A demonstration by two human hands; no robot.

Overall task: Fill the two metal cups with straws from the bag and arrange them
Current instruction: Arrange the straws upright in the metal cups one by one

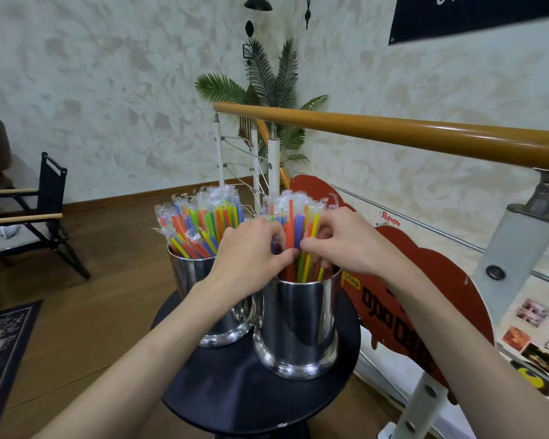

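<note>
A round black table [235,391] holds two shiny metal cups. The near cup [298,327] stands by the table's right edge. The far cup [191,280] stands just behind it toward the left edge, and they look like they touch. Both are full of bright wrapped straws. The left hand [251,251] and the right hand [352,245] curl their fingers round the straws in the near cup [293,229], one on each side, holding them in a bunch. The straws in the far cup [200,220] lean to the left.
</note>
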